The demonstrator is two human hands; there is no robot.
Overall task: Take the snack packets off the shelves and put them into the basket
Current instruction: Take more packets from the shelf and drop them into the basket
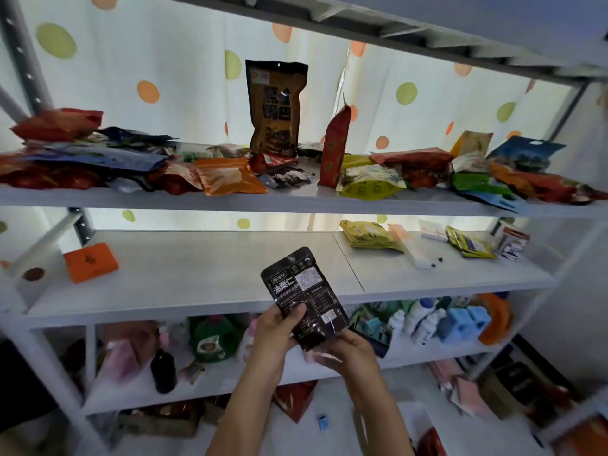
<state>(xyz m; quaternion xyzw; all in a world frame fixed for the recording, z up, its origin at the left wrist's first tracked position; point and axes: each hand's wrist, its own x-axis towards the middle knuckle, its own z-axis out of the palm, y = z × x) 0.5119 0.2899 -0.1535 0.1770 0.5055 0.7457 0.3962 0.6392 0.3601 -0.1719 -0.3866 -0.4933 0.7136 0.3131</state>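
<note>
Both hands hold one black snack packet (304, 297) in front of the middle shelf (184, 274). The left hand (274, 334) grips the packet's lower left edge, thumb laid across the printed face and fingers curled behind. The right hand (348, 352) sits just below and to the right of the left hand and supports the packet's bottom corner, fingers curled under it; a pale wrapper (320, 357) also shows between those fingers. The packet stands nearly upright, tilted slightly, white print facing the onlooker.

Above the hands, the upper shelf (296, 200) carries a dense spread of snack packets. A tall brown pouch (276, 106) stands upright directly above the hands, with a red pouch (334, 146) upright just to its right. An orange packet (228, 176) lies flat up and to the left of the hands; a yellow-green packet (370, 184) lies up and to the right.

On the middle shelf, an orange box (90, 261) lies well to the left of the hands. To the upper right of the hands lie a yellow packet (370, 235), a long white box (413, 248) and a second yellow packet (470, 243).

Below the hands, the lower shelf holds a black bottle (163, 370), a green item (214, 337) and white bottles (421, 320). No basket is in view.
</note>
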